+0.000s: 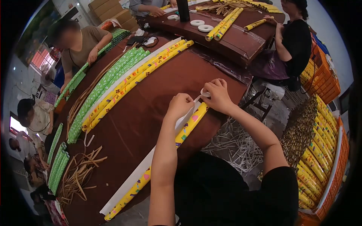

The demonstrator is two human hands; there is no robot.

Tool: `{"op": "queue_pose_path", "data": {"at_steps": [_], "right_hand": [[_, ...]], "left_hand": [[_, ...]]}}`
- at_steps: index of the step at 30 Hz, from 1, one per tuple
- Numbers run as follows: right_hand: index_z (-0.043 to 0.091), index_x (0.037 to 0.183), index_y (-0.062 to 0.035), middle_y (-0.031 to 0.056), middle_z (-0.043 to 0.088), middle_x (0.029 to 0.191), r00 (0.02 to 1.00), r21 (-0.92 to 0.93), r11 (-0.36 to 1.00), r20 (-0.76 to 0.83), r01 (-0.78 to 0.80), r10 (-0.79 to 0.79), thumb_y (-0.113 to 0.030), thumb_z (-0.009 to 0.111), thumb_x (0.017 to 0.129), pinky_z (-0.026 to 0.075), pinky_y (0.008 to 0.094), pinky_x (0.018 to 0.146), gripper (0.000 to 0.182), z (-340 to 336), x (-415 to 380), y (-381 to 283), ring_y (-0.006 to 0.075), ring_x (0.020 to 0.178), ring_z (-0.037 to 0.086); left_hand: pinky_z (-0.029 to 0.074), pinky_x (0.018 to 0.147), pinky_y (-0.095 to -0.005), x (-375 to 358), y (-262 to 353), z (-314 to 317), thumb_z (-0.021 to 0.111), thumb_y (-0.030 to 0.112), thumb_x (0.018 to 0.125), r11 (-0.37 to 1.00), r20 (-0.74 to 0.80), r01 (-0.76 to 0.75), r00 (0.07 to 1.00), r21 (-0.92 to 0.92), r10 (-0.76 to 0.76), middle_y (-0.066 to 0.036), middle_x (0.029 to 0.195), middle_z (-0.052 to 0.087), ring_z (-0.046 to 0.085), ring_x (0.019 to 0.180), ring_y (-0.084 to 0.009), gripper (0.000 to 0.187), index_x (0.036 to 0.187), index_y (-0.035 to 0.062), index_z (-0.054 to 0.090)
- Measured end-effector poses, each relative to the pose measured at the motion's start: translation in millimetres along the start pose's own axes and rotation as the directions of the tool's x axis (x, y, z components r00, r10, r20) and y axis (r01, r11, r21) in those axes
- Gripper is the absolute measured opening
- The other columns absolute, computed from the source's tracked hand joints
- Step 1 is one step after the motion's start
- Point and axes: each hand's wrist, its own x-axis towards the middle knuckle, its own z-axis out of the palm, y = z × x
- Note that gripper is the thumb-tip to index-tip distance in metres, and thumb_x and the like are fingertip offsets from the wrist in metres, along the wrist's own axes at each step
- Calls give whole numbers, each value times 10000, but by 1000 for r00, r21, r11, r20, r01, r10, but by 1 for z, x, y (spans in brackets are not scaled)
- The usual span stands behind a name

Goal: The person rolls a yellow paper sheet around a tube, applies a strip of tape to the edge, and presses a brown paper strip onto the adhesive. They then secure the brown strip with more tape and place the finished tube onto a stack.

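A yellow patterned roll of wrapping paper (138,185) lies along the table edge in front of me, its white-backed edge (130,184) partly unrolled on the left side. Near its far end my left hand (181,105) is closed in a pinch on a short white strip of tape. My right hand (218,96), just to the right, grips what looks like a white tape roll (204,93), mostly covered by the fingers. The strip runs between both hands above the paper. My left forearm hides the middle of the roll.
Yellow rolls (137,79) and green rolls (107,81) lie across the brown table (128,130), near brown paper strips (81,175). White tape rolls (205,28) sit on the far table. Crates of yellow rolls (316,158) stand right; white scraps (241,147) cover the floor. Co-workers surround the tables.
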Motion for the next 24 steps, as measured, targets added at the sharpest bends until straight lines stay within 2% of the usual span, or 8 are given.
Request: {"op": "queue_pose_path", "data": {"at_steps": [7, 10, 15, 16, 17, 18, 19, 24], "right_hand": [[571, 886, -95, 46, 626, 874, 999, -25, 999, -22, -24, 24, -190, 755, 720, 297, 489, 1021, 265, 2, -3, -1, 269, 1017, 544], [574, 891, -96, 52, 626, 886, 999, -22, 999, -31, -24, 24, -189, 758, 717, 300, 490, 1015, 270, 2, -4, -1, 272, 1028, 542], [592, 901, -102, 52, 631, 909, 999, -16, 999, -45, -30, 30, -194, 765, 701, 302, 507, 1018, 279, 6, -5, 0, 284, 1038, 543], [597, 907, -107, 59, 634, 920, 995, -43, 999, -101, -22, 18, -209, 772, 686, 301, 525, 1027, 299, 13, -7, 4, 286, 1047, 544], [594, 916, -108, 70, 634, 927, 994, -28, 998, -90, -59, 57, -223, 775, 684, 298, 536, 1040, 316, 8, -6, -2, 289, 1058, 545], [590, 917, -102, 77, 635, 937, 996, -19, 998, -54, -67, 66, -233, 776, 691, 289, 543, 1052, 321, 15, -9, 5, 291, 1078, 544], [583, 922, -100, 74, 634, 955, 994, -9, 997, -83, -73, 72, -237, 777, 693, 284, 551, 1058, 330, 18, -10, 6, 292, 1092, 542], [574, 954, -117, 51, 633, 999, 992, 54, 991, -22, -119, 120, -232, 778, 741, 244, 555, 1094, 316, 18, -9, 6, 273, 1134, 528]], "left_hand": [[517, 759, -322, 1, -1, 4, 700, 164, 771, 1000, -27, 8, 1000, -7, -8, -140, 837, 711, 673, 776, -196, 249, 935, -22, 721], [516, 761, -320, 1, 0, 5, 684, 153, 769, 997, -2, 35, 999, -72, -35, -141, 838, 712, 674, 779, -198, 248, 941, -22, 723], [514, 717, -305, 3, -9, 9, 634, 82, 790, 995, -38, -68, 997, -78, 65, -123, 808, 713, 671, 750, -170, 197, 932, -33, 710], [523, 718, -331, 1, -5, 8, 637, 109, 778, 994, -44, -75, 996, -84, 71, -144, 816, 713, 689, 760, -214, 206, 920, -17, 716], [532, 719, -356, 1, -4, 7, 639, 136, 765, 992, -44, -86, 996, -91, 82, -165, 824, 713, 707, 770, -257, 215, 909, -1, 722], [533, 696, -350, 8, -16, 13, 646, 130, 767, 989, -87, -141, 987, -42, 137, -163, 810, 713, 708, 748, -241, 208, 905, -8, 720], [533, 696, -348, 8, -13, 12, 643, 120, 766, 990, -76, -141, 987, -24, 139, -164, 807, 712, 709, 754, -243, 207, 903, -17, 717], [521, 699, -329, 7, -8, 10, 637, 95, 774, 994, -52, -96, 994, -50, 93, -168, 813, 716, 698, 740, -214, 221, 924, -53, 705]]}}
